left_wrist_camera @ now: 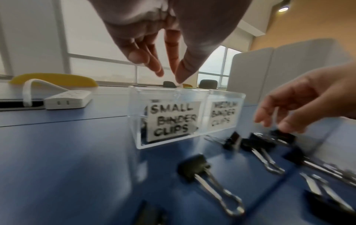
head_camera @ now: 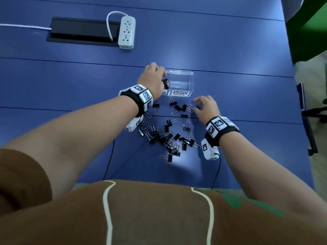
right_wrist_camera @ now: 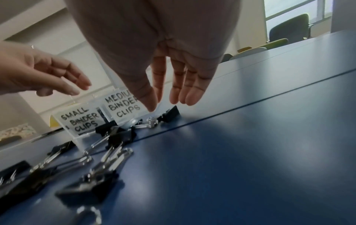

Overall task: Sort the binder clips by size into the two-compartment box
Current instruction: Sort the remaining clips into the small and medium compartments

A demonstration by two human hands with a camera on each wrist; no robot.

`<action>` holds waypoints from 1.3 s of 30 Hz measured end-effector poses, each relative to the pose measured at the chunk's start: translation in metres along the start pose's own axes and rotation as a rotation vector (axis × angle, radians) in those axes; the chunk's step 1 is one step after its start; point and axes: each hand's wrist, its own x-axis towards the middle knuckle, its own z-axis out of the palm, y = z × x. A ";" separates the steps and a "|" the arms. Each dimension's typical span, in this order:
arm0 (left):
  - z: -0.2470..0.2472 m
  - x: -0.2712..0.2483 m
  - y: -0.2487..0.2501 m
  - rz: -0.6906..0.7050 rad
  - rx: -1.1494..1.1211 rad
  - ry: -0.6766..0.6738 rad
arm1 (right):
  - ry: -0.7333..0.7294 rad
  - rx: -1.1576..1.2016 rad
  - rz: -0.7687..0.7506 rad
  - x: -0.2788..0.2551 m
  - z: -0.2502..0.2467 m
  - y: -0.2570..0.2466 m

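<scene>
A clear two-compartment box [head_camera: 182,73] stands on the blue table, labelled "SMALL BINDER CLIPS" [left_wrist_camera: 171,121] on the left and "MEDIUM BINDER CLIPS" [right_wrist_camera: 123,105] on the right. A few black clips [head_camera: 166,83] lie in the small compartment. My left hand [head_camera: 154,76] hovers over that compartment, its fingers [left_wrist_camera: 156,67] pointing down and holding nothing. My right hand [head_camera: 203,105] reaches down with spread fingers [right_wrist_camera: 190,94] just above a black clip [right_wrist_camera: 170,114] at the box's front right. Several loose black clips [head_camera: 168,137] lie scattered in front of the box.
A white power strip [head_camera: 126,32] and a black cable hatch [head_camera: 81,30] sit at the far left of the table. A green panel [head_camera: 307,23] and a dark chair [head_camera: 307,117] stand past the table's right edge. Thin black wires [head_camera: 109,161] trail from both wrist cameras.
</scene>
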 end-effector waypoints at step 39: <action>0.042 -0.124 -0.017 0.097 0.026 -0.497 | -0.217 -0.100 -0.227 -0.061 0.007 -0.008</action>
